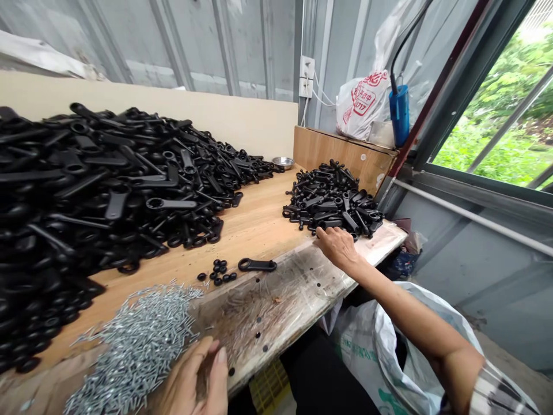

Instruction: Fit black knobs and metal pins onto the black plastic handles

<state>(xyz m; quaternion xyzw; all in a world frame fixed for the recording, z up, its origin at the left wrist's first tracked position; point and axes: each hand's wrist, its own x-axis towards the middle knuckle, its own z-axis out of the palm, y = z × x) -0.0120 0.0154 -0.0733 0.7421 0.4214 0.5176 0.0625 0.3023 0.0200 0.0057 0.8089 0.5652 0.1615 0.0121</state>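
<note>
My right hand (336,245) reaches out to the near edge of a small pile of black plastic handles (332,199) on the wooden bench (254,222); its fingers curl onto the nearest pieces, and whether they grip one is hidden. My left hand (196,377) sits low at the bench's front edge beside a heap of small silver pins (138,340), thumb and fingers drawn together as in a pinch, contents not visible. A single black handle (257,265) and several small black rings (218,272) lie between the hands.
A huge heap of black handles and rings (86,190) fills the bench's left side. A small metal bowl (283,162), a wooden box (341,153), a printed plastic bag (360,104) and a blue device (400,115) stand at the back. A white sack (371,346) sits below the bench.
</note>
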